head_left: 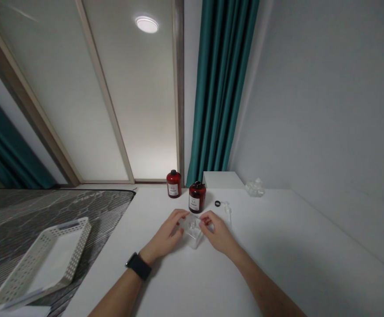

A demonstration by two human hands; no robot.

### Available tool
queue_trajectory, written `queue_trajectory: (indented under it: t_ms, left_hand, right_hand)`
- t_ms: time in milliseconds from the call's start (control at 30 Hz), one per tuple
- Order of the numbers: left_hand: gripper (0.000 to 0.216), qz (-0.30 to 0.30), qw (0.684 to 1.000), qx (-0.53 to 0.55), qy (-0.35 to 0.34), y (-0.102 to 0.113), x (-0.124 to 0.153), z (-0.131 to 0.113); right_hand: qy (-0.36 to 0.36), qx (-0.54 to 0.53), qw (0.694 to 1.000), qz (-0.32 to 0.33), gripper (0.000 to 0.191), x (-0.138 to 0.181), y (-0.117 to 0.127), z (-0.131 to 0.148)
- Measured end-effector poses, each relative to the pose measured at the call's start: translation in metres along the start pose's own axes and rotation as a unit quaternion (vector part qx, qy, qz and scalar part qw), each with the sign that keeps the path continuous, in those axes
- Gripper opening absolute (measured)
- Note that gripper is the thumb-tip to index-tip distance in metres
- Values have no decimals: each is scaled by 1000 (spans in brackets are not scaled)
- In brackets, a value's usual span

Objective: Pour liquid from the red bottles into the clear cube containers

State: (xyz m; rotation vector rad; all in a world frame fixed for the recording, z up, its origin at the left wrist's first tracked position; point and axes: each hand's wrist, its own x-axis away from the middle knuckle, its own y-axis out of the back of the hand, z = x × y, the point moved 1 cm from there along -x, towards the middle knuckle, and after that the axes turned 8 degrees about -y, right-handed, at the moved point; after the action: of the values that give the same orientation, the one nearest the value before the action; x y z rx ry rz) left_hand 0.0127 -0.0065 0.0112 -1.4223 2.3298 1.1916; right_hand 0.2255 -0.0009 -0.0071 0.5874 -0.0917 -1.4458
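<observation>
Over the white table (185, 286), my left hand (168, 233), with a black watch at the wrist, has its thumb and fingers closed on the left side of a clear plastic package (192, 235). My right hand (216, 231) pinches the package's right edge. The package is see-through, and I cannot make out what is in it. Just beyond the fingers stands a dark amber bottle (197, 198) with a white label and a black top. A second, redder bottle (173, 185) with a black neck stands upright behind it to the left.
A small black ring (217, 203) and a thin clear strip (228, 212) lie right of the bottles. Behind are a white box (223, 179) and crumpled clear plastic (255, 188) near the wall. A white perforated basket (74, 259) sits on the dark patterned surface at left.
</observation>
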Motion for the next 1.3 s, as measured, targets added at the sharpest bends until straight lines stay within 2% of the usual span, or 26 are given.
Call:
queue_trajectory:
  t_ms: [100,233,367,567,833,967,1067,1300]
  left_hand:
    - [37,-11,999,-26,16,-1,-2,-2]
    - [50,-2,997,-62,45,-7,-3,-6]
    - [48,1,997,-59,57,-5,-2,-6]
    - [44,6,999,-44,31,1,0,-3]
    - [46,16,999,-28,7,3,1,-1]
    - [47,13,1000,-26,3,4,1,1]
    - [46,10,999,-34,9,6,0,0]
    - [43,2,999,-32,11,7,0,-1]
  right_hand:
    - [-14,-1,1000,-1,16,2,-5,-1]
    - [-33,-19,999,17,28,4,-10,1]
    - [-26,-30,998,46,30,4,-8,5]
    - [-32,39,999,-3,30,1,3,8]
    - [-27,25,999,-40,35,-3,2,-2]
    - [-33,-21,995,-95,37,-18,1,-17]
    - [-50,-32,989,-135,47,-37,0,-24]
    - [-84,-71,978,-175,66,-85,-14,-16]
